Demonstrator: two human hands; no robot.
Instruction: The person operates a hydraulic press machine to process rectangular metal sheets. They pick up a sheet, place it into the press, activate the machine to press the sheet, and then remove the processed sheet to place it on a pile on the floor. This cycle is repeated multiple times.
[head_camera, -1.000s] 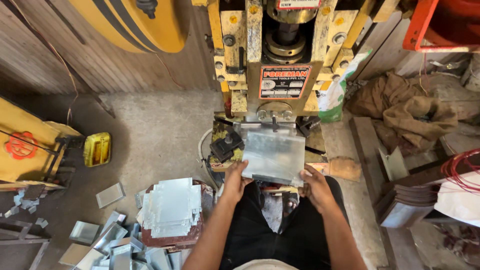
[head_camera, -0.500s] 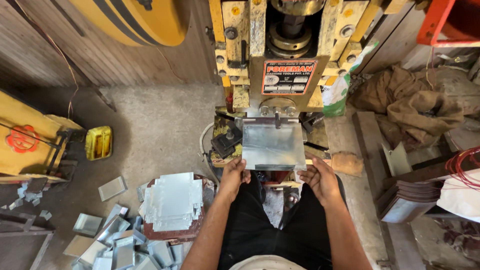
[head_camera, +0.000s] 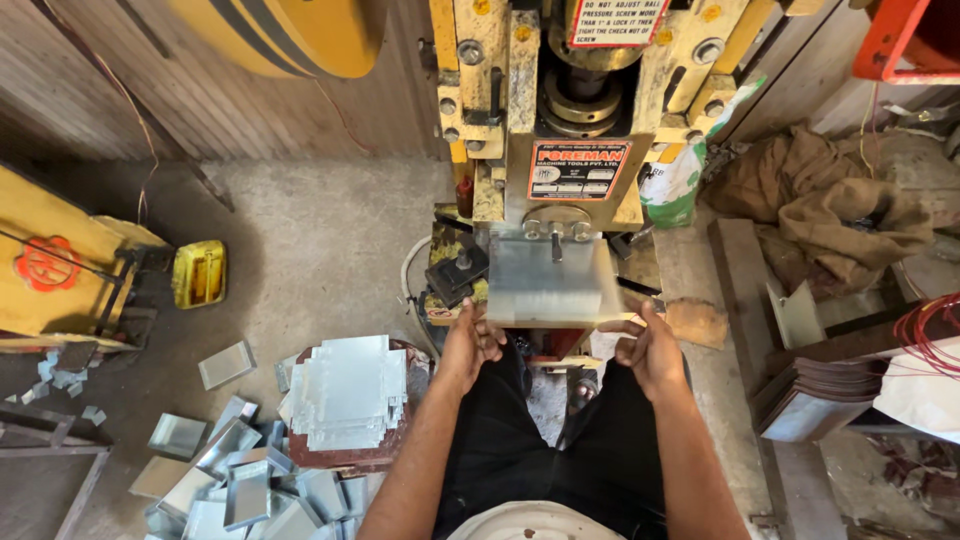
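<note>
Both hands on the metal sheet (head_camera: 545, 283) at the press (head_camera: 560, 120): left hand (head_camera: 470, 345) pinches its near-left corner, fingers closed on the edge; right hand (head_camera: 648, 345) cups the near-right corner, thumb and fingers curled round it, contact partly hidden from here. Sheet lies flat on the press bed, far edge tucked under the ram, near edge overhanging toward the person's lap. Looks like the positioning step: blank being squared up against the tooling before a stroke. Judging from that, the next move calls for seating the far edge true and getting the fingers back from the ram line, which sits just beyond the sheet's far edge. Room around the press is tight. Left of it, a black block (head_camera: 458, 275) and a white hose crowd the bed edge. Near-left of the press, a stack of flat blanks (head_camera: 350, 390) sits on a round stand beside the left elbow, with formed trays (head_camera: 240, 480) scattered on the floor beyond. Right of the press, a brown pad (head_camera: 697, 322) lies near the right hand, then a wooden plank (head_camera: 745, 290) and brown sacking (head_camera: 830, 200). Only clear travel is straight back toward the lap.
</note>
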